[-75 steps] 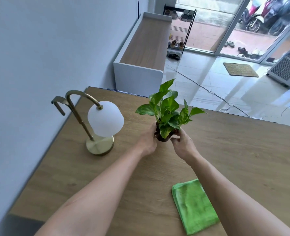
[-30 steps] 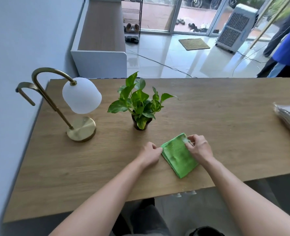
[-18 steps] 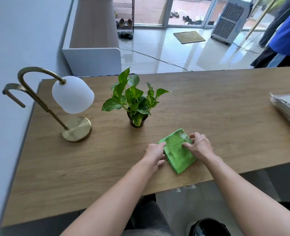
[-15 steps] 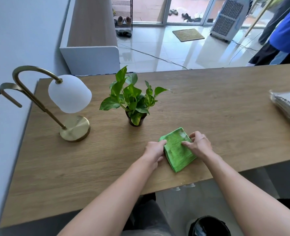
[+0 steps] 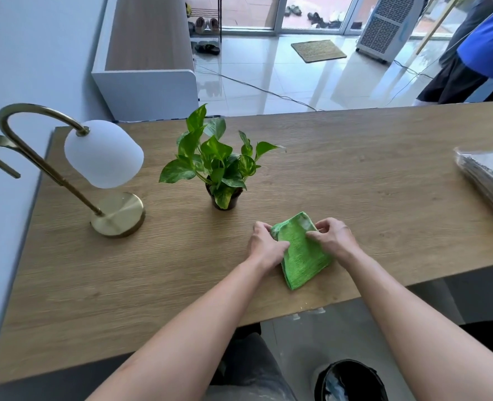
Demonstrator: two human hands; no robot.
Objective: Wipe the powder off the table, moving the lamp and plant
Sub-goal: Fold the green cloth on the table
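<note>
Wide wooden table [image 5: 355,198] fills the scene, and the person stands at its near edge, both arms reaching in. Largest item on it is the brass lamp [image 5: 103,180] with its white shade, out at ten o'clock from the hands, base flat on the wood. Next, the potted plant [image 5: 219,172], upright at about eleven o'clock, near the cloth but not touching it. Then the folded green cloth [image 5: 303,256], lying near the front edge at dead centre, with a pale smudge on its far corner that could be powder. Left hand [image 5: 264,246] has its fingers curled, pinching the cloth's left edge; right hand [image 5: 333,237] pinches the top layer at the far right corner. They look to be refolding or turning it. To do that well, I'd say bring a clean face outward, keep the pad flat and thick, and don't shake it over the table. I can't make out loose powder on the wood from here. In the way of a full sweep: the plant and lamp on the left side, and a stack of plastic-wrapped sheets [image 5: 491,183] at three o'clock. Below the edge, a dark bin [image 5: 350,380] sits at five o'clock.
</note>
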